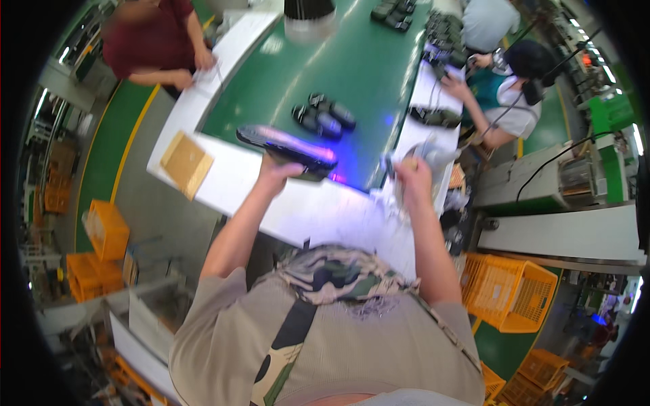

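My left hand [279, 173] grips a long black shoe [288, 146] by its near side, holding it over the edge of the white bench [237, 183]; a purple glow lies along the shoe. My right hand [412, 177] is closed on a crumpled whitish wad [428, 153], blurred, above the bench's right end. Both forearms reach up from my beige shirt at the bottom of the view. A pair of black shoes [323, 115] lies on the green conveyor belt [365, 61] just beyond the held shoe.
A brown cardboard square [185, 162] lies on the bench's left end. More black shoes [394, 13] ride the belt farther off. A person in dark red [156, 40] works at far left, another in white [508, 101] at right. Orange crates [508, 291] [107, 230] stand on both sides.
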Available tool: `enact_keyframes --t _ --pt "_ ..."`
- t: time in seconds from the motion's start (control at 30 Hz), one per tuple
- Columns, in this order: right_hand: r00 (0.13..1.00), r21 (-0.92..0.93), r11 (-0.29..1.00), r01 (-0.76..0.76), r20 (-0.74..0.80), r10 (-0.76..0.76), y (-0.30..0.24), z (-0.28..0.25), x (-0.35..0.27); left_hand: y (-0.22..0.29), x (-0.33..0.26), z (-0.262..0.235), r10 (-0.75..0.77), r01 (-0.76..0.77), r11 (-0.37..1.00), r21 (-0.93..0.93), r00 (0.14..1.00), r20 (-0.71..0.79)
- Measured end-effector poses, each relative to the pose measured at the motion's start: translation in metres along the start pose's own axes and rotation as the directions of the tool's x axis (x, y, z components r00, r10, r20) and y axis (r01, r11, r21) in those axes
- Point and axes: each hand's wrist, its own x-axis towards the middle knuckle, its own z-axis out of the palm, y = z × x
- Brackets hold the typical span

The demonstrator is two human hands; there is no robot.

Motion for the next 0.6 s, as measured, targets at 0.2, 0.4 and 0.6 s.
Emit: enact_keyframes --t 0.2,0.4,0.6 --pt "0.948 0.006 0.999 0.046 0.315 -0.046 -0.038 0.083 -0.007 0.061 -0.036 0.066 0.141 -0.595 0.212 0.775 0.803 0.579" --pt "0.894 -0.086 0.990 0.113 0.444 -0.063 -0.029 0.105 -0.020 0.033 -0.084 0.049 0.208 -0.269 0.764 0.587 0.963 0.171" --pt "0.778 -0.009 0.989 -0.148 0.616 0.122 -0.030 0.108 -0.044 0.053 -0.117 0.073 0.227 -0.302 0.593 0.746 0.952 0.205"
